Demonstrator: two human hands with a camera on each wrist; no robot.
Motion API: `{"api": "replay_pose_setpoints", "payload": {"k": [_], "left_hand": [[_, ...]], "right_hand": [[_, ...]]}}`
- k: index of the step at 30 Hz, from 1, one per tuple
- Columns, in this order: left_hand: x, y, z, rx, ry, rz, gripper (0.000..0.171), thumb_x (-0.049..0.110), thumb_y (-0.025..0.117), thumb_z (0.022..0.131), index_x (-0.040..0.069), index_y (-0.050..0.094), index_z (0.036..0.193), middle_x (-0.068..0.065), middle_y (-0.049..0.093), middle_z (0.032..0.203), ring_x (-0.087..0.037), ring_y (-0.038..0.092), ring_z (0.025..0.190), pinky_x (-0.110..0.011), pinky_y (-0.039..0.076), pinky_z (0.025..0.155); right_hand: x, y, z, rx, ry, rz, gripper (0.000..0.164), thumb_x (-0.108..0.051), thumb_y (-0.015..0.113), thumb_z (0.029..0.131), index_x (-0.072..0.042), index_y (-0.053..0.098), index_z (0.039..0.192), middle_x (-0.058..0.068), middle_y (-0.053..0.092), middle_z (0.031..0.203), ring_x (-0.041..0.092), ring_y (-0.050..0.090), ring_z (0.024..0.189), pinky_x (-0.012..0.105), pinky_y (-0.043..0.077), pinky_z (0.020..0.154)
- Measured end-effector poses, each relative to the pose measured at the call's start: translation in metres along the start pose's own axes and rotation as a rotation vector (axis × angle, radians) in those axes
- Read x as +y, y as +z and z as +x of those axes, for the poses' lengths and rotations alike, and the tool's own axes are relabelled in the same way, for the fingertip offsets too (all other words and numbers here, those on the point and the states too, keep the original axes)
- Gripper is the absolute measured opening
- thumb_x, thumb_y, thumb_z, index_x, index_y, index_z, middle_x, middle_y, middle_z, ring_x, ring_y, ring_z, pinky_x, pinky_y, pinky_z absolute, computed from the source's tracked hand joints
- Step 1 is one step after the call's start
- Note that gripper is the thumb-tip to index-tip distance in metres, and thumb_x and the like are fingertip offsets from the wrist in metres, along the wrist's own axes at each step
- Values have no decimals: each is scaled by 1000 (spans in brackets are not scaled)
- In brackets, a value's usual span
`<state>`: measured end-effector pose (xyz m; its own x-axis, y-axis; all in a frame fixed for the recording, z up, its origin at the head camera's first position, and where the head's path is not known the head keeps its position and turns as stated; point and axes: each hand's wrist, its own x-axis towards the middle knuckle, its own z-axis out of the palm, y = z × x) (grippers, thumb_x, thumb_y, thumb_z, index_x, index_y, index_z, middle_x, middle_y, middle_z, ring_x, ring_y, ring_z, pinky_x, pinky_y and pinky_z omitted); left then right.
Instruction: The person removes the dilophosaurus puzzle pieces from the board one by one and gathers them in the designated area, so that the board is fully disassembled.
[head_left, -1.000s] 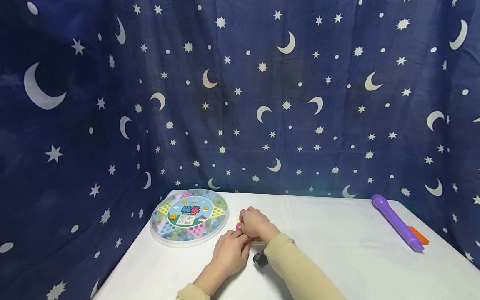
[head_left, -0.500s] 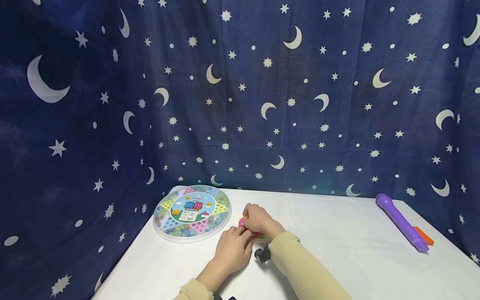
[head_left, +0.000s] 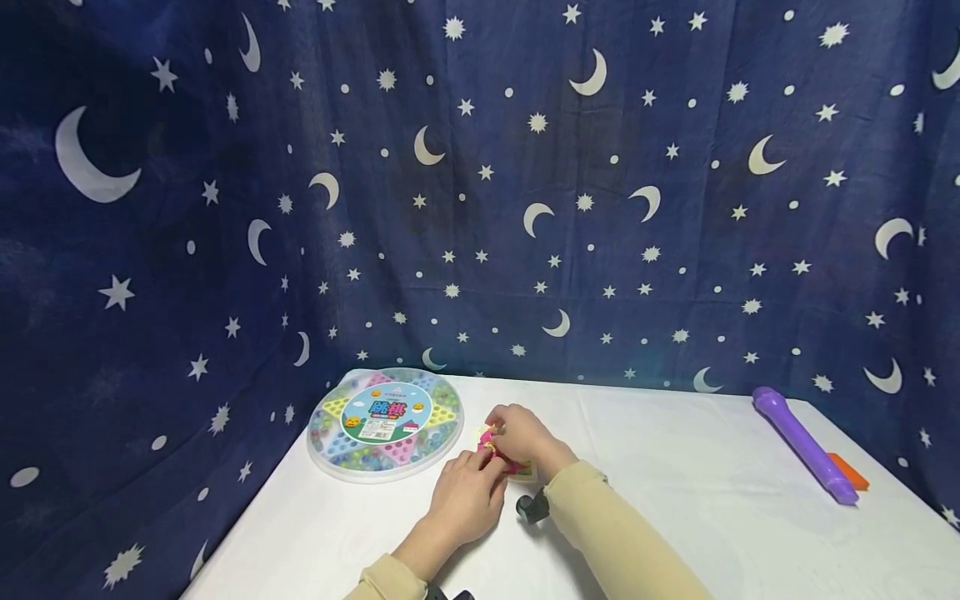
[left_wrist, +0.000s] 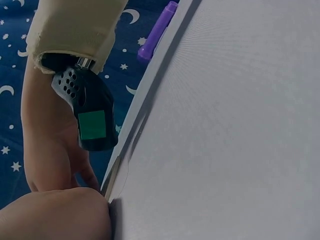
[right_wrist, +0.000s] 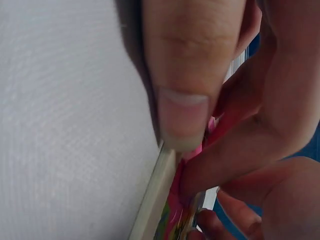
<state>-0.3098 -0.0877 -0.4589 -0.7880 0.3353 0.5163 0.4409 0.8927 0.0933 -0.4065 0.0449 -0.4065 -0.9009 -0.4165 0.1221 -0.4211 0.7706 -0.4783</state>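
Observation:
A small flat puzzle board (head_left: 525, 472) with a pale edge and pink and green patches lies between the two hands, mostly hidden by them. My left hand (head_left: 463, 500) holds its near left side, fingers bent over the top; in the left wrist view the thumb (left_wrist: 60, 212) lies beside the thin edge. From the right, my right hand (head_left: 521, 433) reaches over with curled fingers and pinches at a pink piece (head_left: 485, 437). Up close in the right wrist view, its thumb (right_wrist: 185, 75) meets the board's pale edge and another finger touches the pink surface (right_wrist: 175, 202).
A round, clear-lidded Chinese checkers set (head_left: 386, 425) lies at the left of the white table (head_left: 660, 467). To the far right are a purple stick-shaped thing (head_left: 806, 446) and an orange flat piece (head_left: 847, 472). A dark blue star-and-moon curtain (head_left: 600, 250) surrounds the table.
The head view has shifted slightly. My right hand has moved a little to the right, and more pink, with a bit of yellow, shows between the hands. My left hand stays on the board.

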Motion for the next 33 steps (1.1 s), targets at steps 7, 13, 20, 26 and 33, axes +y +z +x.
{"api": "replay_pose_setpoints", "payload": {"k": [7,13,20,26,33], "left_hand": [[1,-1,0,-19,-12,-4,19,29,63,99,21,71,114,-5,70,124,-25,62,110,-47,50,94],[1,1,-1,-27,-28,-36,22,28,63,98,20,73,116,-6,70,126,-26,61,113,-49,48,96],[-1,4,2,21,-22,-62,18,27,66,96,21,75,110,-6,71,122,-25,62,110,-48,49,94],[-2,1,3,45,-36,-90,17,26,68,94,21,77,108,-6,71,122,-24,63,110,-47,49,94],[-3,6,1,66,-45,-111,17,26,69,93,21,78,107,-5,71,118,-24,63,110,-46,49,94]], "right_hand": [[9,1,-2,58,6,41,12,-16,76,93,-14,68,102,2,69,98,21,63,93,48,53,93],[21,-9,-4,54,20,144,11,-22,74,95,-14,69,102,1,67,92,19,62,85,38,57,76],[45,-40,-10,91,108,173,11,-25,72,97,-19,76,105,3,71,107,23,66,100,42,56,80],[63,-60,-20,94,148,128,14,-21,75,94,-14,78,105,5,72,103,22,68,89,36,56,73],[80,-64,-29,133,239,119,14,-18,83,86,-8,73,86,1,66,72,16,60,61,30,48,62]]}}
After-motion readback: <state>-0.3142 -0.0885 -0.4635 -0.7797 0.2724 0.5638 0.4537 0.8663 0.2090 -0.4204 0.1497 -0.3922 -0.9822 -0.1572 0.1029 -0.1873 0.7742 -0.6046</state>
